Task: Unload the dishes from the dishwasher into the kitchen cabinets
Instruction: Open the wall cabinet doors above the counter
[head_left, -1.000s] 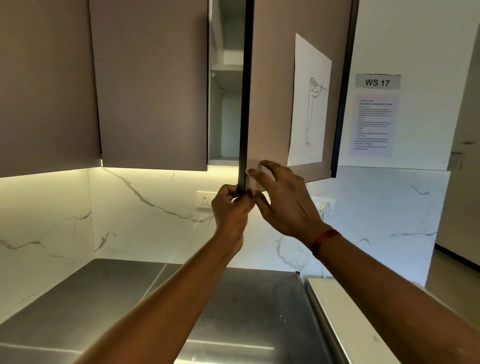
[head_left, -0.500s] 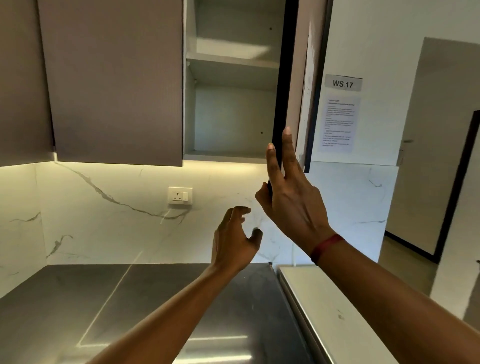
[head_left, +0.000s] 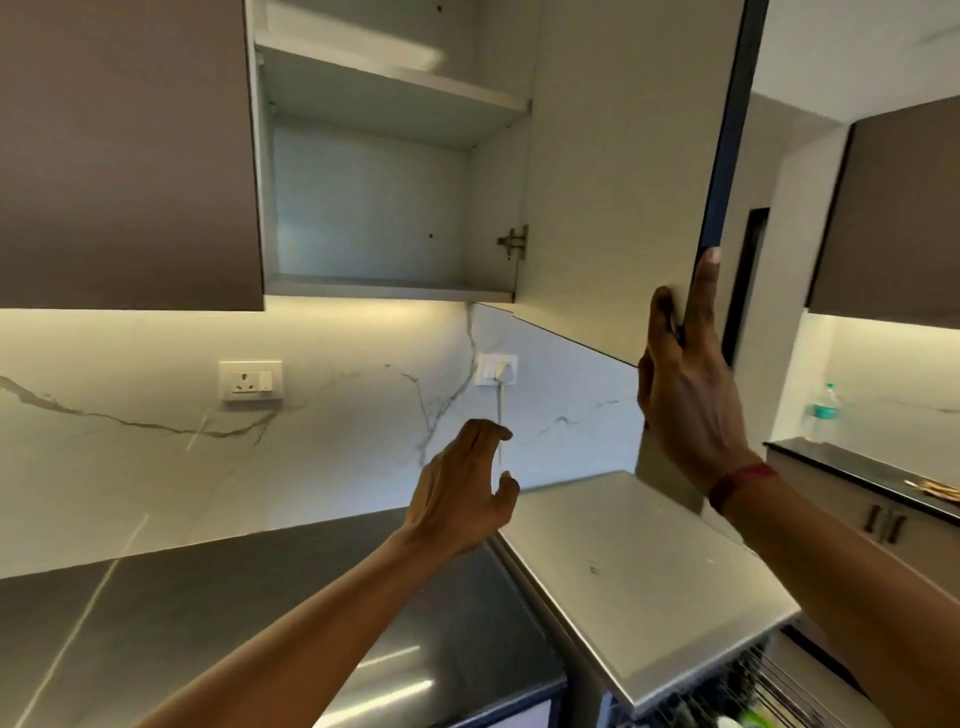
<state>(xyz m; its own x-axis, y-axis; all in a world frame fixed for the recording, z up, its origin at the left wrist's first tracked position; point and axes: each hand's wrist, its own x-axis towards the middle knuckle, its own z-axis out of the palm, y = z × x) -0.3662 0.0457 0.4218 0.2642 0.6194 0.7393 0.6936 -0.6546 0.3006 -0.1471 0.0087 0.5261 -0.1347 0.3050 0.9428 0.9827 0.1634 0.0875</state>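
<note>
The wall cabinet door (head_left: 613, 208) stands swung wide to the right. My right hand (head_left: 691, 395) holds its lower free corner, thumb on the pale inner face and fingers up along the dark edge. Inside, the cabinet's bottom shelf (head_left: 384, 288) and the upper shelf (head_left: 395, 83) show nothing on them. My left hand (head_left: 462, 493) hovers lower, in front of the marble wall, fingers loosely curled and holding nothing. At the bottom right, a dishwasher rack (head_left: 769, 686) sticks out below a white appliance top (head_left: 649, 571); something green and white lies in it, mostly cut off.
A closed brown cabinet door (head_left: 124, 156) hangs to the left. A steel counter (head_left: 260, 613) runs below. Two wall sockets (head_left: 251, 381) (head_left: 497, 370) sit on the marble backsplash, one with a cable. Far right, a water bottle (head_left: 823, 413) stands on a dark counter.
The cabinet door went from barely ajar to fully open, swung right by my right hand. My left hand let go of its edge and dropped away. The view turned right.
</note>
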